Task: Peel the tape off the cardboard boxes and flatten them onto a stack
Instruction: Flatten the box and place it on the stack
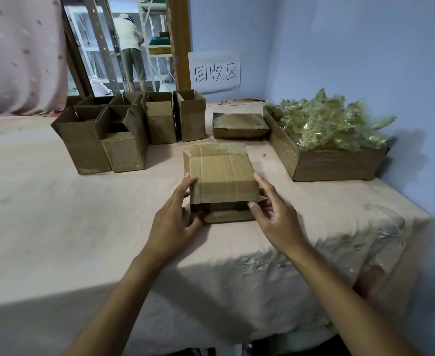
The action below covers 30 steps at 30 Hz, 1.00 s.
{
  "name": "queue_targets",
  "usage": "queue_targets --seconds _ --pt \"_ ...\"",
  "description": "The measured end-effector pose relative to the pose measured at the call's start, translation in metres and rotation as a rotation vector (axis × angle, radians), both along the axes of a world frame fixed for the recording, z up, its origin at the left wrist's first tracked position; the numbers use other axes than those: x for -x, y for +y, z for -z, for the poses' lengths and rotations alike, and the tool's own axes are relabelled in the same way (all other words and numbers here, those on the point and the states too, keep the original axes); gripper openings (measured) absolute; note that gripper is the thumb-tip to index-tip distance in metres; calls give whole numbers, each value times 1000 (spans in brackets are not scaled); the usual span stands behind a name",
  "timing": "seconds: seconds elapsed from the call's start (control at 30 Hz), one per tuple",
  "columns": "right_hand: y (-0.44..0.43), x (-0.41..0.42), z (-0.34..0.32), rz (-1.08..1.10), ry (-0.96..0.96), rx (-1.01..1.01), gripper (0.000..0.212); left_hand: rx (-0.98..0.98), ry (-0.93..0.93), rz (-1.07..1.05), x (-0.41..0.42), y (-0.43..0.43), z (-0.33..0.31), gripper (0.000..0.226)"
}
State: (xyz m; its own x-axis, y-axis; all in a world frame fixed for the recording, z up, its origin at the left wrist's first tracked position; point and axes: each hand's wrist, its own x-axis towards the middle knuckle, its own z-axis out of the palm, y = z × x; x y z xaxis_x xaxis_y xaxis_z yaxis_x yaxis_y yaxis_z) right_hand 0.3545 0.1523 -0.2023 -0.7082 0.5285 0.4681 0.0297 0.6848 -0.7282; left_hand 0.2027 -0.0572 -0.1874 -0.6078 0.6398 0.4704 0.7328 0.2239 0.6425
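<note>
Cardboard box (222, 173) lying lengthwise away, open end facing hands (175, 222) (275, 219).

Hands, left (174, 223) and right (274, 218), around a taped cardboard box (222, 174)

Brown boxes (222, 173), pink floral cloth (83, 227), blue wall (339, 47).

Free room: the worktop (57, 214) left of the taped box (222, 176) and on its near side, open to the edge. Obstacles: open boxes (103, 140) clustered behind-left of it, a flattened stack (239, 125) directly behind, and a cardboard tray (334, 164) heaped with crumpled clear plastic behind-right. A narrow lane separates the taped box from each.
</note>
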Motion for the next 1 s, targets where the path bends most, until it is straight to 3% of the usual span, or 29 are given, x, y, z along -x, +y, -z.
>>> queue_targets --seconds 0.2,0.5,0.83,1.0 --pt "2 0 -7 -11 46 40 52 49 151 -13 -2 2 0 99" --pt "7 27 -31 129 174 47 28 56 135 -29 -2 3 1 124" --pt "1 38 -37 162 181 0 39 74 229 -17 2 3 1 114" --pt "-10 35 -15 206 124 -148 60 79 228 -22 4 5 1 114"
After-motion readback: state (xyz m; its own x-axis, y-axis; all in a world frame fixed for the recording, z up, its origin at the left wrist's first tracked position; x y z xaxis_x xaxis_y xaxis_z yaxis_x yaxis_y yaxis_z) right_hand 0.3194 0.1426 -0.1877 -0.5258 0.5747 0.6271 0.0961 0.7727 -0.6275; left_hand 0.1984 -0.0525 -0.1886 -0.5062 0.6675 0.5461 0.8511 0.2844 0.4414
